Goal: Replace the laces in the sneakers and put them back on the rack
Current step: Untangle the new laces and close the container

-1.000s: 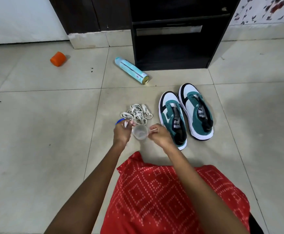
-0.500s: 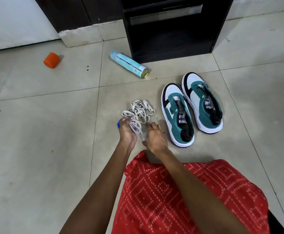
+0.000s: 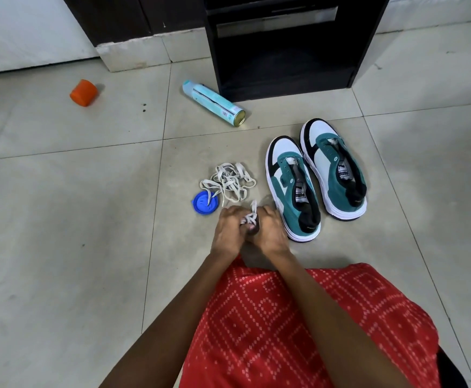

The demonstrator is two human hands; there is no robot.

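Down on the pale tiled floor [image 3: 60, 247], in the head view, both hands meet just in front of a red patterned garment [image 3: 298, 331]. The left hand [image 3: 228, 231] and the right hand [image 3: 269, 231] are curled and pressed close together, their fingers closed around a small bunch of white lace [image 3: 250, 217] that pokes up between them. What else sits inside that grip is hidden by the knuckles.

Just beyond the hands lies a loose tangle of white laces [image 3: 230, 180], one strand trailing over a round blue lid [image 3: 205, 203] that lies flat on the tile, left of the hands.

To the right stand two teal, white and black sneakers side by side, toes pointing away. The nearer sneaker [image 3: 293, 189] lies just beside the right hand; the farther sneaker [image 3: 335, 169] touches or almost touches it along the sole. Both show bare eyelets with no laces threaded.

Behind them stands a dark rack [image 3: 282, 51] against the wall. A light-blue spray can [image 3: 214, 103] lies on its side near the rack's left foot, and an orange cap [image 3: 83, 92] lies well apart to the left.
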